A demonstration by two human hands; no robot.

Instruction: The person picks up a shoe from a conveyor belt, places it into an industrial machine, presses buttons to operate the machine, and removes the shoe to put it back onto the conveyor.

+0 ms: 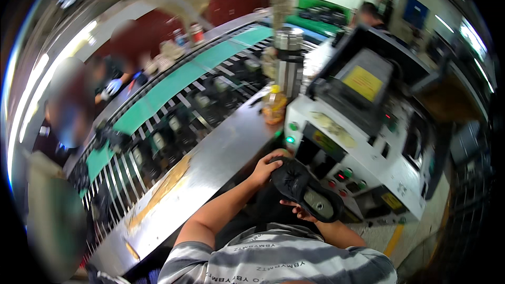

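Note:
A black lace-up shoe [290, 180] with a pale grey insole is held in front of my body. My left hand [267, 167] grips it at the toe, with fingers wrapped round its edge. From below, my right hand [301, 211] supports the shoe near the heel, its fingers partly hidden under the sole. The shoe's opening faces up toward me. Just beyond it stands a white machine [357, 163] with lit buttons, a dark raised cover and a yellow label.
To the left runs a metal-edged table [221, 150] with a torn brown strip. Behind it a roller conveyor [118, 179] carries several black shoes beside a green belt [173, 87]. A bottle of orange liquid [274, 106] stands near a metal post. Other people work across the line.

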